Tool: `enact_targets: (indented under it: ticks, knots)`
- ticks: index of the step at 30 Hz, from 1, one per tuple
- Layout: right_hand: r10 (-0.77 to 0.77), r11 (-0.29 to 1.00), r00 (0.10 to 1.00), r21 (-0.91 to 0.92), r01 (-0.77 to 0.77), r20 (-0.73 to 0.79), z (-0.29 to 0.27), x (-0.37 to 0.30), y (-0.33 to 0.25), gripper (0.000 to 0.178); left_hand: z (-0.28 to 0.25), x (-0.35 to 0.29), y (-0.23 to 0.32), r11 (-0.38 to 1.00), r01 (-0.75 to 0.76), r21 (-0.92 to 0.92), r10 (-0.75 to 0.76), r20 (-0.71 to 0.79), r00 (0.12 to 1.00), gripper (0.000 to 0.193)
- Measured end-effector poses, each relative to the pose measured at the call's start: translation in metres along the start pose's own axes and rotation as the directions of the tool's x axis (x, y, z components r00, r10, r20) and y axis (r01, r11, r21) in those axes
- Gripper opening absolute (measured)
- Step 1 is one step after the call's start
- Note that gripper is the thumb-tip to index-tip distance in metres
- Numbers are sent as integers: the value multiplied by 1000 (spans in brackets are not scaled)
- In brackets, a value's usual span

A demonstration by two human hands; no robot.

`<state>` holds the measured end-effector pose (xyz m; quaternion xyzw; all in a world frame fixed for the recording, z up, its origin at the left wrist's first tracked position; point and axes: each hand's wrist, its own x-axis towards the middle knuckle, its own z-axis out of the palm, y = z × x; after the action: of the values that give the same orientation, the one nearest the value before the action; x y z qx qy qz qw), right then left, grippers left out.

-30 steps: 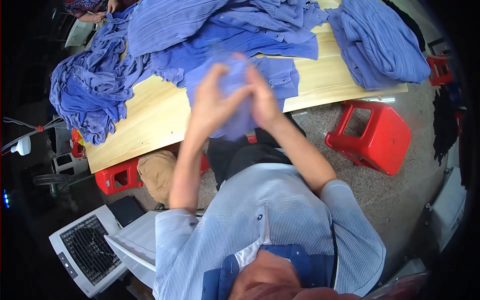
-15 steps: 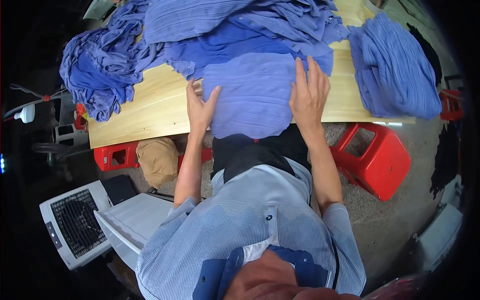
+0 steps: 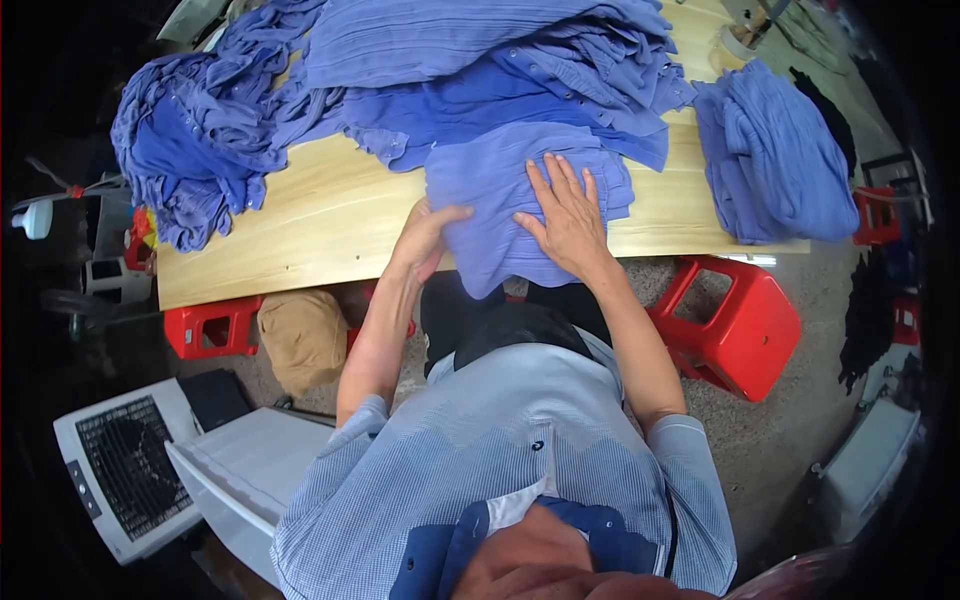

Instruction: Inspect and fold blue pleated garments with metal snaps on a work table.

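A folded periwinkle-blue garment [image 3: 490, 235] with crinkled pleats lies at the near edge of the wooden table, its front part hanging over toward my lap. My left hand [image 3: 425, 238] grips its left edge, thumb on top and the fingers partly hidden below. Flat on the cloth rests my right hand [image 3: 568, 220], fingers stretched out and slightly spread. Just beyond, a large heap of the same blue garments [image 3: 420, 50] shows pleats, snap buttons and a darker blue inside.
A crumpled blue garment pile [image 3: 190, 150] sits on the table's left, a folded blue stack [image 3: 770, 155] on its right. The pale wooden table [image 3: 330, 220] has red stools [image 3: 745, 330] by its near side. An air cooler [image 3: 135, 465] stands at lower left.
My right hand has come down from the garment's right edge onto its top. My left hand has shifted nearer to me and now grips the left edge. The cloth sits slightly rotated.
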<state>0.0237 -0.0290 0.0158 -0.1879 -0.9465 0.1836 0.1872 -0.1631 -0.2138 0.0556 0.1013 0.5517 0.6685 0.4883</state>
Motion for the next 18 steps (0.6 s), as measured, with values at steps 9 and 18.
enact_targets:
  ticks: [9, 18]
  knots:
    - [524, 817, 852, 284, -503, 2, -28, 6, -83, 95, 5, 4, -12, 942, 145, -302, -80, 220, 972, 56]
    - [632, -474, 715, 879, 50, 300, -91, -23, -93, 66, 106, -49, 6, 967, -123, 225, -72, 698, 713, 72]
